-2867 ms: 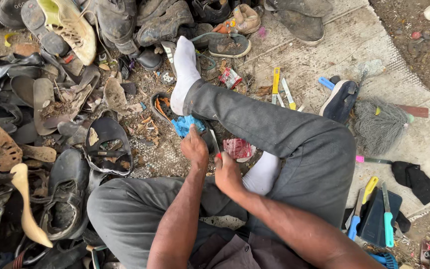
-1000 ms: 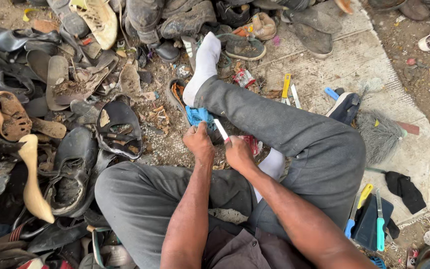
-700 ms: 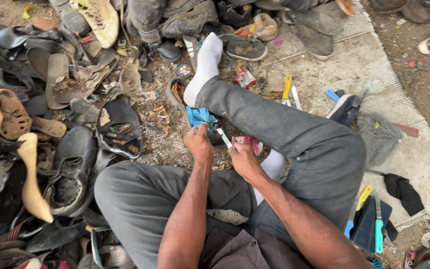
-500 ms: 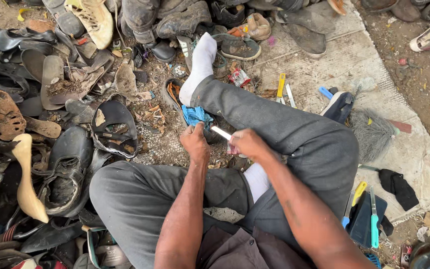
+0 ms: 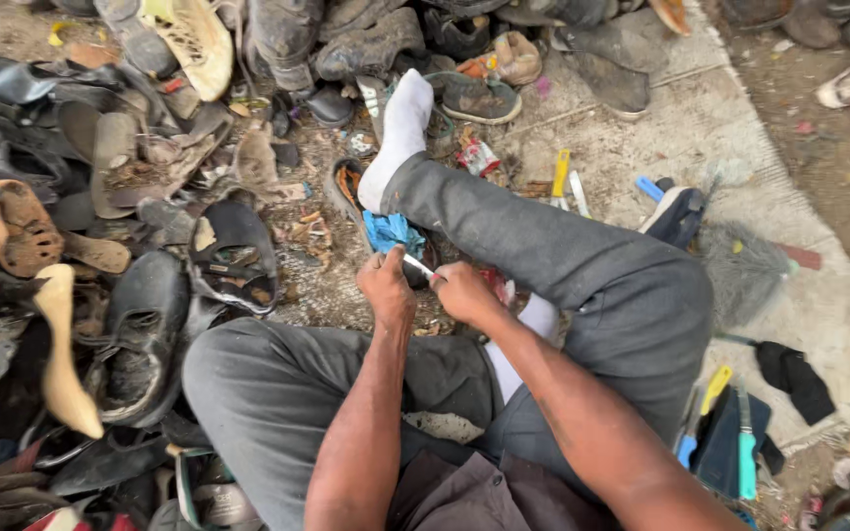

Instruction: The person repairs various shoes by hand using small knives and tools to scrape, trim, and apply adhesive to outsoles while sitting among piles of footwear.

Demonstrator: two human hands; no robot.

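Between the two hands, just below the raised knee of the grey trousers (image 5: 563,265), a slim pale tool (image 5: 418,266) spans from one fist to the other. Left hand (image 5: 386,287) is closed around the tool's near end, beside a crumpled blue cloth (image 5: 392,233). Right hand (image 5: 463,292) is closed on the far end; what lies under either palm cannot be told. Holding both ends close to the lap likely steadies the work. One white-socked foot (image 5: 400,128) extends toward the pile of worn shoes (image 5: 140,334) at the left. Yellow- and blue-handled tools (image 5: 730,433) lie on the mat (image 5: 740,108) at the right, within arm's reach.
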